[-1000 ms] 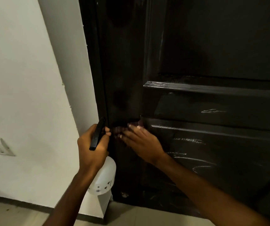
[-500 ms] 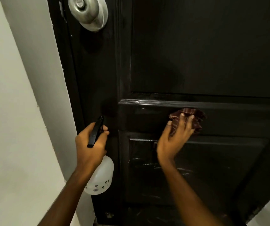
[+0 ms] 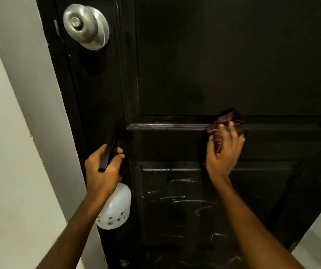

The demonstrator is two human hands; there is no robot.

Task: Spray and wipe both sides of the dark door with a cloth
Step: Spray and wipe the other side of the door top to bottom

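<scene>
The dark door (image 3: 214, 65) fills most of the view, seen from close up and looking downward along its face. At about 3 o'clock from the middle of the view, the right hand (image 3: 223, 152) presses a bunched, reddish-brown patterned cloth (image 3: 228, 118) against the door, right on the horizontal moulding ledge (image 3: 165, 126) that separates the plain upper panel from the rail below it. The fingers curl over the cloth and grip it, with folds showing above the fingertips and between thumb and fingers. At about 8 o'clock, the left hand (image 3: 101, 169) is wrapped tightly round the neck of a spray bottle (image 3: 117, 206). Its black trigger head (image 3: 107, 154) sticks up out of the fist toward 1 o'clock, and its white translucent body hangs below the hand at 7 o'clock, close to the door's edge; whether it touches the door cannot be told. A round silver knob (image 3: 86, 26) sits at 11 o'clock. The lower recessed panel (image 3: 252, 191) at 5 to 6 o'clock carries pale streaks (image 3: 185, 199). A light wall (image 3: 10, 152) runs down the 9 o'clock side.
</scene>
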